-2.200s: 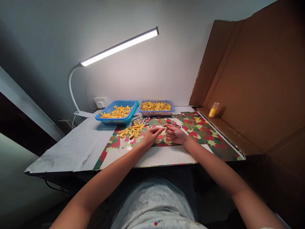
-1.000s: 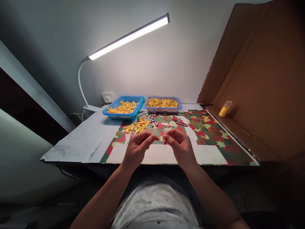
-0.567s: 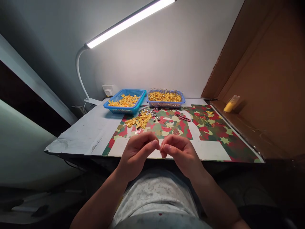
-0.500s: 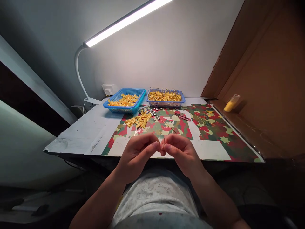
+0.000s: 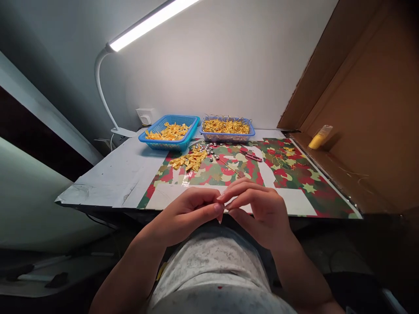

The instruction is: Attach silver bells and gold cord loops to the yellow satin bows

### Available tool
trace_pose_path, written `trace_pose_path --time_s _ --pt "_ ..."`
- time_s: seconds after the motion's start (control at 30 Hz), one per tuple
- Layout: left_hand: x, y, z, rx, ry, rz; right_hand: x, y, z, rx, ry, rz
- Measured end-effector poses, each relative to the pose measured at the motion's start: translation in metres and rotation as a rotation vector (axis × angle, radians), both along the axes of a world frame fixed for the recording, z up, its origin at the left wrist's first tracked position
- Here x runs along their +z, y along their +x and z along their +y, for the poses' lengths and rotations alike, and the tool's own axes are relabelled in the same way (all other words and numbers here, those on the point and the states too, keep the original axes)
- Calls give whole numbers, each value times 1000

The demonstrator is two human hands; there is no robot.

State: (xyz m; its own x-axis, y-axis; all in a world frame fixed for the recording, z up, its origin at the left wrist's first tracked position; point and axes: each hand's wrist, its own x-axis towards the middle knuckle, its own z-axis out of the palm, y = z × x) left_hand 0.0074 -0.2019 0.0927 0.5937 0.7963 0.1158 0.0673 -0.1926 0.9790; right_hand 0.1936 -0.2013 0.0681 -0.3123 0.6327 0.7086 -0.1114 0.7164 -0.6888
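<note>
Near the table's front edge, my left hand [image 5: 186, 216] is closed, with thumb and index finger pinched together. Something very small may be between them, but the fingers hide it. My right hand [image 5: 262, 211] meets it at the fingertips, its thumb and index tips close together and the other fingers stretched over toward the left hand. What it grips is too small to make out. Just beyond the hands lie a thin gold cord [image 5: 231, 168], a pile of yellow ribbon bows [image 5: 190, 161], several small silver bells [image 5: 211, 152] and pink-handled thread snips [image 5: 252, 156].
Behind stand a blue basket [image 5: 149, 138] of yellow bows and a blue-purple basket [image 5: 225, 137] of gold-corded pieces. Loose gold cord scraps [image 5: 281, 160] lie right. A white lamp [image 5: 101, 87] rises left; a cardboard wall [image 5: 366, 87] with a yellow-filled tube [image 5: 319, 137] bounds the right.
My right hand has lifted and stretched its fingers over toward my left fingertips. A thin dark line beside the right fingers no longer shows. The camera view has shifted slightly.
</note>
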Motion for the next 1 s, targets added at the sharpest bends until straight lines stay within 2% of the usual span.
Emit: trace_pose_path --time_s 0.1,0.23,0.53,0.8,1.0 --pt "-1 -1 1 -39 -49 10 -1 1 -1 -48 39 -31" --pt "0 0 2 -23 -63 2 -5 1 -3 -90 30 -39" --pt "-7 -2 2 131 158 52 -15 0 -6 -80 -158 49" --pt "-9 2 2 81 163 106 -13 3 -5 -63 -309 -109" --pt "-9 4 2 46 106 108 -10 2 -5 -57 -323 -169"
